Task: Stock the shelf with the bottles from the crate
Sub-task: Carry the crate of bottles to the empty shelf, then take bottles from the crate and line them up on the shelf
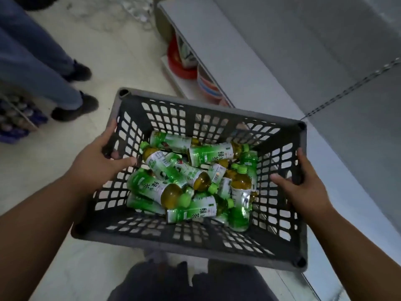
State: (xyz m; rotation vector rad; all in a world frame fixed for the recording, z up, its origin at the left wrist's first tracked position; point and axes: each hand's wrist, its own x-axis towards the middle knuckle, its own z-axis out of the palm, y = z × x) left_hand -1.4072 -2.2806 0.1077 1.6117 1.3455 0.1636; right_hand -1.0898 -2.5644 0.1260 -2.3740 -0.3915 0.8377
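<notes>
Pale floor (97, 51) filled the left of the frame, and a grey shelf (249, 51) ran along the upper right. At the centre of the frame was a dark latticed crate (195, 242), carried between two bare hands. Inside it lay the bottles (191, 177), green-capped with green and white labels and amber drink showing at their necks, heaped on their sides and crossing one another at all angles.

The left hand (95, 164) gripped the crate's left wall, its thumb inside against the lattice and its fingers curled over the rim. The right hand (303, 185) held the right wall likewise, thumb inside and fingers wrapped over the outer edge. Both forearms reached in from the bottom corners of the frame.

One far corner of the crate lay over the shelf's front edge. Red bowls (180, 61) sat under the shelf on a lower board. In the upper left stood another person's legs (43, 68) in blue trousers and dark shoes, and a pack of cans (15, 120) lay at the left edge.
</notes>
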